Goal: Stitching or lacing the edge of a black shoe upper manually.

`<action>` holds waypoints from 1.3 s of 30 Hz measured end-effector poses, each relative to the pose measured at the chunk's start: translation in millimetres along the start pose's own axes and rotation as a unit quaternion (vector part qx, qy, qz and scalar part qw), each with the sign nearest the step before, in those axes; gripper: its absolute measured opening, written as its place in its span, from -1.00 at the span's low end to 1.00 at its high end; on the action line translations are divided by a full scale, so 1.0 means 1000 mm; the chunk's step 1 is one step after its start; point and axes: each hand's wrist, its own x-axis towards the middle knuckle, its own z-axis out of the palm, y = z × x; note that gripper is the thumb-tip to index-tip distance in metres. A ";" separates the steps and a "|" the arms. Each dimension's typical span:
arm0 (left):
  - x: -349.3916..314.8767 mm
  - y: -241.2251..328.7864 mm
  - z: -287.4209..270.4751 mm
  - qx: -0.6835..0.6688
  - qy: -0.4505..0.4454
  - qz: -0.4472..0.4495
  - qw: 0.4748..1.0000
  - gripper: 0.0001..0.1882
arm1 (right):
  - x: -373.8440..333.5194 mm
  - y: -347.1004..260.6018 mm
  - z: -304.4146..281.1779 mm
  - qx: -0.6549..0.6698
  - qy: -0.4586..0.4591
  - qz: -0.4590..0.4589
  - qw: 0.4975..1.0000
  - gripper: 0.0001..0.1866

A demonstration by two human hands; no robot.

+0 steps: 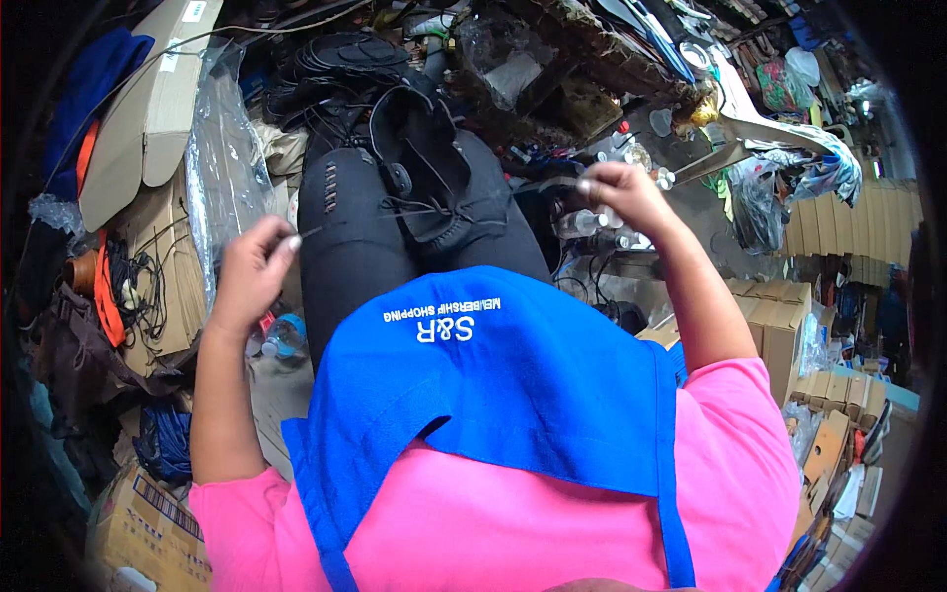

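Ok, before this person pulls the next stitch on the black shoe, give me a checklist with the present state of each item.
1. Black shoe steady on the lap: ok, it rests across the thighs above the blue apron.
2. Left hand grips the needle: ok, fingers pinched on a thin tool pointing at the shoe.
3. Right hand holds the thread: ok, fingers closed, raised to the side.
4. Thread free of tangles: cannot tell, strands too fine.
5. Needle tip clear of fingers: ok, it points away from both hands.
6. Stitch position on the shoe: cannot tell.
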 end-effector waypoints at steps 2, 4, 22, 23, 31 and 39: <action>0.005 0.009 -0.005 -0.201 0.027 0.035 0.979 -0.94 | 0.005 -0.016 0.002 0.182 0.046 -0.049 0.981 -0.81; 0.022 0.030 0.006 -0.350 0.027 0.099 0.931 -0.92 | 0.019 -0.033 0.021 0.393 0.027 -0.119 0.911 -0.72; 0.002 -0.016 -0.012 -0.277 0.250 -0.033 0.927 -0.72 | -0.011 0.049 -0.045 0.093 0.240 -0.077 0.963 -0.70; 0.016 0.024 0.011 -0.171 0.133 0.075 0.973 -0.75 | -0.005 0.023 -0.022 -0.005 0.197 -0.120 0.973 -0.72; 0.082 0.091 0.083 0.042 -0.093 0.275 0.956 -0.66 | 0.030 -0.070 0.060 -0.119 0.010 -0.305 0.945 -0.86; 0.096 0.071 0.093 -0.011 -0.193 0.196 0.961 -0.86 | 0.038 -0.061 0.066 -0.107 -0.056 -0.315 0.942 -0.80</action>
